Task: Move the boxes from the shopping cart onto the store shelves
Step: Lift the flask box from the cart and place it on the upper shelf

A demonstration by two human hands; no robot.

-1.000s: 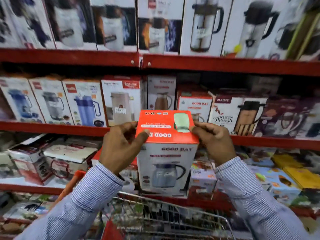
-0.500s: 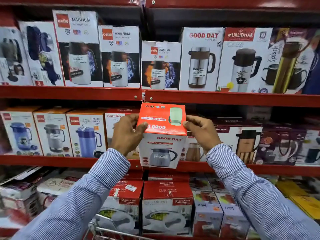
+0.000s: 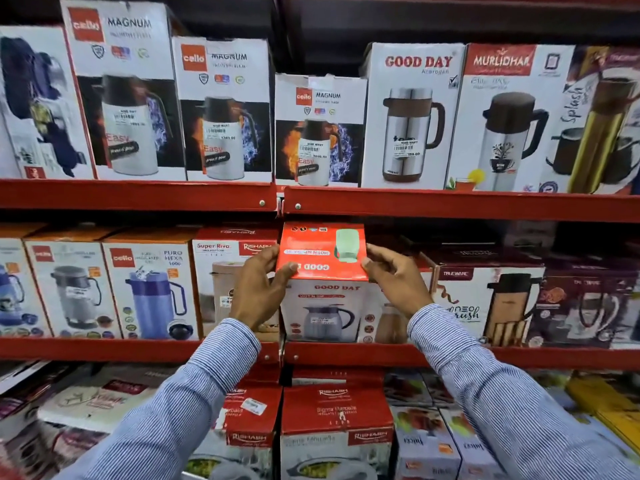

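Observation:
I hold a Good Day box (image 3: 323, 289), red on top and white on the front with a picture of a grey jug. It stands upright at the front of the middle red shelf (image 3: 381, 355), between a Super Rivo box (image 3: 221, 271) and a Trueware box (image 3: 485, 299). My left hand (image 3: 259, 289) grips its left top edge and my right hand (image 3: 394, 278) grips its right top edge. The shopping cart is out of view.
The top shelf (image 3: 450, 202) carries tall Cello Magnum, Good Day and Murlidhar flask boxes. Blue and grey Cello jug boxes (image 3: 149, 289) fill the middle shelf's left. Red Rishabh boxes (image 3: 332, 431) stand on the shelf below my arms.
Both hands lifted the box up from above the cart and pushed it forward into the middle shelf. The view rose, and the cart dropped out of sight.

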